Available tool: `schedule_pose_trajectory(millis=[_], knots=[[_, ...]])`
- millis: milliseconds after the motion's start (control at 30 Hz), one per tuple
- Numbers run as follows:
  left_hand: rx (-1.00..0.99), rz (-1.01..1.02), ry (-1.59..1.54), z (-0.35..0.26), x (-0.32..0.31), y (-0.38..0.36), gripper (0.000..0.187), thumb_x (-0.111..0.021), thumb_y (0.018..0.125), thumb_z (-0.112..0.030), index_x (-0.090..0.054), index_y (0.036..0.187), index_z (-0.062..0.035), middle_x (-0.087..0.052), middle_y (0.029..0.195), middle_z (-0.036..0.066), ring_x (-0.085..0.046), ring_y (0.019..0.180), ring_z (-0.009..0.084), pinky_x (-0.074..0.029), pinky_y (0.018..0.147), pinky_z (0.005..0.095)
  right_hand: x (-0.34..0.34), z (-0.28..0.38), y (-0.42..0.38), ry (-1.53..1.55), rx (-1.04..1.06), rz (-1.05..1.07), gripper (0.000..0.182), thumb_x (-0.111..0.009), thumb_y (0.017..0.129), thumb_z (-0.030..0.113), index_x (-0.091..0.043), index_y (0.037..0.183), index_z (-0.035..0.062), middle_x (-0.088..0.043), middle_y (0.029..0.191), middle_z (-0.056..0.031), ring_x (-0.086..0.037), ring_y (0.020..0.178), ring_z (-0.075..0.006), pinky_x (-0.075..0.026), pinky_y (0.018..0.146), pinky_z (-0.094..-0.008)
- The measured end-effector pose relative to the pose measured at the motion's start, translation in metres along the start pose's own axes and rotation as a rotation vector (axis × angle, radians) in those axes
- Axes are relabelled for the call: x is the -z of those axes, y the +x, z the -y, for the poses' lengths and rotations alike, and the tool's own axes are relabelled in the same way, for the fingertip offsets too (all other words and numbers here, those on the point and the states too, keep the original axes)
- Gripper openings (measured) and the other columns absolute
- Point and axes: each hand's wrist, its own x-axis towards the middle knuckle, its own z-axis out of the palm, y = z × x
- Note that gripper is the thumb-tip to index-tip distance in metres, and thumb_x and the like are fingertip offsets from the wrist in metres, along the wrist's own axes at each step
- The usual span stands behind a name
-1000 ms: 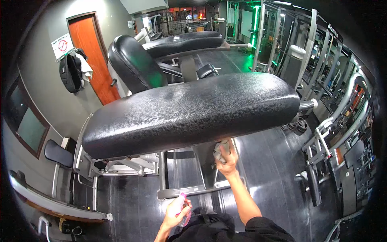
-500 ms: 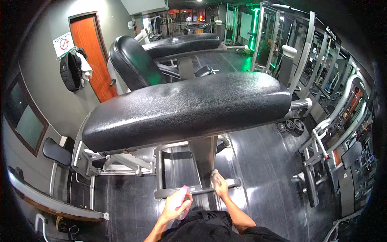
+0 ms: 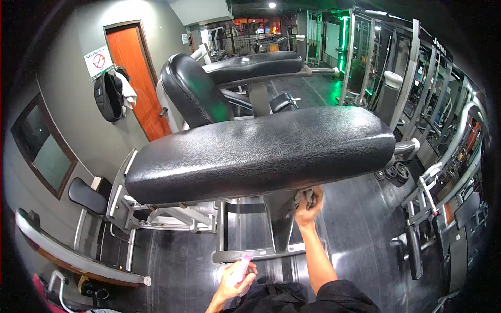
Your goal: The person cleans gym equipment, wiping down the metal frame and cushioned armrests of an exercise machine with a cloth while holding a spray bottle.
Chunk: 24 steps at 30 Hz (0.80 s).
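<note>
My left hand (image 3: 229,284) is closed around a pink bottle (image 3: 241,271), held upright low in front of my body; its lower part is mostly covered by my fingers. My right hand (image 3: 310,211) is raised to just beneath a long black padded bench (image 3: 261,146). A crumpled greyish cloth (image 3: 303,197) is bunched in its fingers, against the upper right side of the metal post (image 3: 279,221) that carries the pad. The post rises from a metal base frame (image 3: 235,256) on the floor.
Beyond the bench stand an upright black backrest (image 3: 189,86) and another padded bench (image 3: 255,65). Weight plates (image 3: 397,175) lie on the floor at right, near gym machines (image 3: 417,224). A curved metal-framed machine part (image 3: 78,255) is at lower left.
My right hand has moved up the post with the cloth, from near the base to just under the pad. My left hand still holds the bottle. The view has shifted slightly.
</note>
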Motion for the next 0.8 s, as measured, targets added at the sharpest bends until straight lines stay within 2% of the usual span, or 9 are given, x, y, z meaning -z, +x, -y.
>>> schedule_pose_trajectory(millis=[33,67,133,200,467,500,600,733,800], knots=[[-0.015,-0.006,0.052,-0.003,0.002,0.0,0.023,-0.063,0.083,-0.004,-0.057,0.104,0.0027,-0.063,0.083,0.007,-0.06,0.065,0.0103,-0.048,0.059,0.023,0.0,0.0,-0.02,0.052,-0.213,-0.032,0.026,-0.057,0.07,0.002,-0.056,0.096,-0.0026,-0.058,0.098,-0.0195,-0.059,0.086,-0.0315,-0.046,0.075,-0.0353],[-0.028,-0.012,0.1,-0.004,0.002,0.001,0.023,-0.063,0.083,-0.003,-0.057,0.104,0.0029,-0.063,0.082,0.006,-0.059,0.064,0.0103,-0.048,0.057,0.0234,0.003,-0.008,-0.028,0.047,-0.217,-0.029,0.026,-0.057,0.07,0.002,-0.056,0.096,-0.0026,-0.058,0.098,-0.0195,-0.059,0.086,-0.0315,-0.046,0.075,-0.0353],[-0.003,-0.039,0.061,-0.002,0.0,0.003,0.022,-0.063,0.083,-0.003,-0.056,0.103,0.0033,-0.063,0.081,0.006,-0.059,0.061,0.01,-0.048,0.055,0.0238,0.01,-0.016,-0.039,-0.168,0.139,0.023,0.028,-0.058,0.069,0.002,-0.057,0.096,0.0008,-0.059,0.103,-0.0219,-0.06,0.091,-0.0366,-0.048,0.078,-0.0386],[0.055,-0.036,-0.081,0.003,0.0,0.003,0.021,-0.062,0.083,-0.003,-0.056,0.102,0.0032,-0.062,0.079,0.006,-0.058,0.059,0.0092,-0.047,0.054,0.0231,0.025,-0.028,-0.073,-0.24,0.094,0.063,0.029,-0.057,0.069,0.001,-0.058,0.097,0.0032,-0.058,0.108,-0.0247,-0.059,0.098,-0.0396,-0.048,0.083,-0.0401],[0.025,0.086,-0.129,0.0,-0.009,0.026,0.019,-0.062,0.083,-0.002,-0.057,0.101,0.0021,-0.062,0.079,0.006,-0.057,0.058,0.0084,-0.047,0.054,0.022,0.111,-0.092,-0.221,-0.371,-0.916,0.36,0.026,-0.053,0.087,0.009,-0.06,0.11,0.0011,-0.065,0.099,-0.0167,-0.062,0.1,-0.0254,-0.045,0.086,-0.0312],[-0.185,0.084,0.067,-0.002,-0.008,0.033,0.021,-0.064,0.081,-0.003,-0.057,0.101,0.002,-0.063,0.079,0.006,-0.059,0.062,0.01,-0.048,0.058,0.0231,0.109,-0.089,-0.219,-0.278,-0.922,0.311,0.026,-0.054,0.089,0.014,-0.061,0.11,0.0009,-0.066,0.1,-0.0155,-0.061,0.101,-0.0223,-0.044,0.088,-0.0306],[0.05,0.105,-0.017,-0.008,-0.006,0.033,0.022,-0.066,0.08,-0.006,-0.058,0.099,0.0022,-0.063,0.08,0.008,-0.061,0.07,0.0132,-0.049,0.066,0.0262,0.096,-0.08,-0.191,-0.232,-0.859,0.265,0.025,-0.053,0.089,0.009,-0.059,0.111,-0.0011,-0.066,0.101,-0.0152,-0.06,0.101,-0.0188,-0.044,0.088,-0.029],[-0.052,0.086,-0.032,0.006,-0.006,0.033,0.02,-0.063,0.081,-0.004,-0.057,0.1,0.0026,-0.062,0.079,0.007,-0.059,0.065,0.0117,-0.048,0.06,0.0247,0.061,-0.055,-0.102,-0.214,-0.822,0.234,0.027,-0.05,0.086,0.002,-0.057,0.112,-0.0028,-0.065,0.102,-0.0153,-0.059,0.098,-0.019,-0.043,0.086,-0.0289],[-0.047,0.053,-0.087,0.01,-0.004,0.03,0.018,-0.062,0.083,-0.002,-0.057,0.1,0.003,-0.061,0.079,0.006,-0.057,0.06,0.0101,-0.047,0.056,0.0234,0.04,-0.017,-0.048,-0.166,-0.543,0.131,0.028,-0.049,0.083,-0.001,-0.057,0.11,-0.0047,-0.064,0.103,-0.0157,-0.06,0.095,-0.021,-0.044,0.084,-0.0308]])
